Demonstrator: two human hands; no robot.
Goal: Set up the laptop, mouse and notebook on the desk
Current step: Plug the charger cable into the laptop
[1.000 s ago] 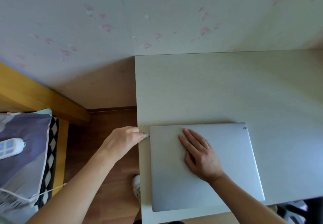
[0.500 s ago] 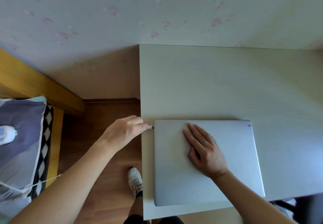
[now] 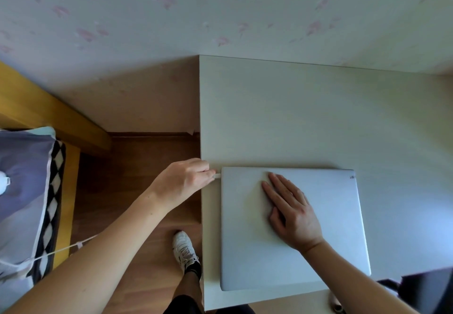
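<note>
Flat on desk (image 3: 294,117), closed silver laptop (image 3: 331,215), matte lid

I see a wall with pink marks (image 3: 166,0), a brown wood floor (image 3: 137,166), a yellow bed frame (image 3: 49,115), a purple pillow (image 3: 24,179), and a white shoe (image 3: 184,250).

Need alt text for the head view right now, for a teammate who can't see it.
A closed silver laptop lies on a pale desk; the right hand rests flat on its lid while the left hand pinches a white plug at its left edge.
</note>
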